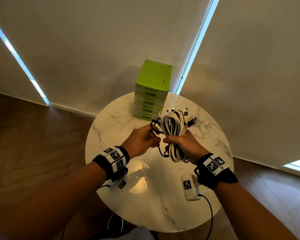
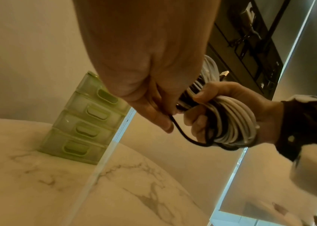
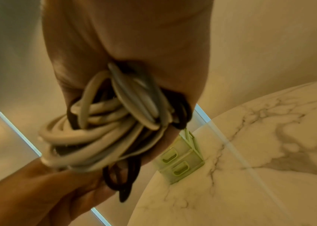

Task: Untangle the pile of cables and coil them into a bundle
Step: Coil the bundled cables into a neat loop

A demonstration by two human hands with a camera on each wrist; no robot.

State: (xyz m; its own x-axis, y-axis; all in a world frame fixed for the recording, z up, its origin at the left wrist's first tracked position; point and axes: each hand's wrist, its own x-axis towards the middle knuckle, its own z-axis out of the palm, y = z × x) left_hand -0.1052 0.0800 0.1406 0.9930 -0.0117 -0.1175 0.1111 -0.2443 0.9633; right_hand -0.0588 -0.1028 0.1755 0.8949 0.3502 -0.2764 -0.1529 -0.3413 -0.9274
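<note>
My right hand (image 1: pixel 178 142) grips a coiled bundle of white and black cables (image 1: pixel 173 126) by its middle, held above the round marble table (image 1: pixel 111 122). Loops stick out above and below the fist, and several plug ends (image 1: pixel 189 116) poke out at the top right. In the right wrist view the bundle (image 3: pixel 103 134) fills the palm. My left hand (image 1: pixel 142 141) pinches a thin black cable (image 1: pixel 154 126) that runs from the bundle. The left wrist view shows the black cable (image 2: pixel 182 133) leaving my fingers (image 2: pixel 159 120) and looping under the bundle (image 2: pixel 233 122).
A green set of small plastic drawers (image 1: pixel 151 94) stands at the table's far side, just behind the cables. Pale blinds hang behind the table, with wooden floor around it. A white tagged device (image 1: pixel 189 187) hangs at my right wrist.
</note>
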